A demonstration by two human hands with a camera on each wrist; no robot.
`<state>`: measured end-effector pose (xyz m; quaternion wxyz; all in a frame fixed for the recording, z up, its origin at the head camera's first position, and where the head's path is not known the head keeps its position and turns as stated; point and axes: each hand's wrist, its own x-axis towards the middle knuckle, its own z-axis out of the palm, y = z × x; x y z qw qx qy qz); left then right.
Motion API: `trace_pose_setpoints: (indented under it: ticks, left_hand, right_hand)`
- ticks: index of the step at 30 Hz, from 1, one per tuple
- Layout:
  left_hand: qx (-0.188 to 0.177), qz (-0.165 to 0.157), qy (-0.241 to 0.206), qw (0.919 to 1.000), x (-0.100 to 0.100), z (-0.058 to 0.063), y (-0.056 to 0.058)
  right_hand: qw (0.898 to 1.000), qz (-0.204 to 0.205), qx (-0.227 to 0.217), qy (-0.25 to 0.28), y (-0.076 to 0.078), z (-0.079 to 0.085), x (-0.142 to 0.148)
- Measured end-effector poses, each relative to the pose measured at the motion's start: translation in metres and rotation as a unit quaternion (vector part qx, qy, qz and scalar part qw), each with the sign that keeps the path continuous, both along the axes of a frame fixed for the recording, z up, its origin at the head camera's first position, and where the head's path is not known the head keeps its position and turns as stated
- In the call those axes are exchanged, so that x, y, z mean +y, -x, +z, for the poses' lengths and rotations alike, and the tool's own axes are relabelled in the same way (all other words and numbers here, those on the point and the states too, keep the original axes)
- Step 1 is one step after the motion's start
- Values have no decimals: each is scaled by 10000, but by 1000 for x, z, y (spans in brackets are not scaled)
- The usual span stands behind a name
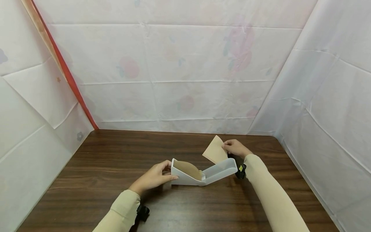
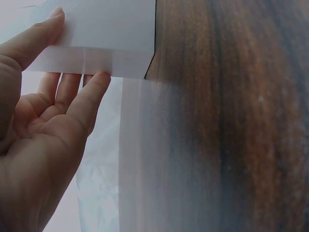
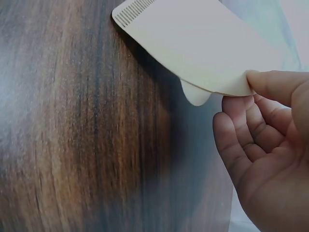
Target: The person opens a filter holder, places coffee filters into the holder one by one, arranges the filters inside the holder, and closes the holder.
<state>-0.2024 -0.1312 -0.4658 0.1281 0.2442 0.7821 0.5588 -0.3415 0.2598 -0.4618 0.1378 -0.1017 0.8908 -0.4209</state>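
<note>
A white box (image 1: 185, 179) stands on the table with its translucent lid (image 1: 221, 170) swung out to the right. Inside it sits a stack of tan paper coffee filters (image 1: 188, 168). My left hand (image 1: 155, 176) grips the box at its left end, thumb on the near side and fingers around the end; in the left wrist view the box's white wall (image 2: 111, 29) lies between thumb and fingers. Behind the lid, my right hand (image 1: 237, 148) pinches one coffee filter (image 1: 215, 150) by its edge. In the right wrist view that coffee filter (image 3: 193, 48) shows a crimped seam and a small tab.
The dark wood-grain table (image 1: 121, 151) runs back to a white patterned sheet (image 1: 174, 64) hung behind it. More sheeting hangs on the left and right sides. A red strip (image 1: 69, 77) runs down the back left corner.
</note>
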Motion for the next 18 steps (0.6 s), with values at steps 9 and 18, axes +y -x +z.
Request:
trace_pose_setpoints:
  ticks: [9, 18]
  left_hand:
    - [36, 10, 23, 10000, 0, -2, 0]
    - [72, 31, 60, 10000, 0, -2, 1]
  right_hand:
    - [9997, -154, 49, 160, -10, 11, 0]
    - [9988, -259, 343, 252, -20, 26, -3]
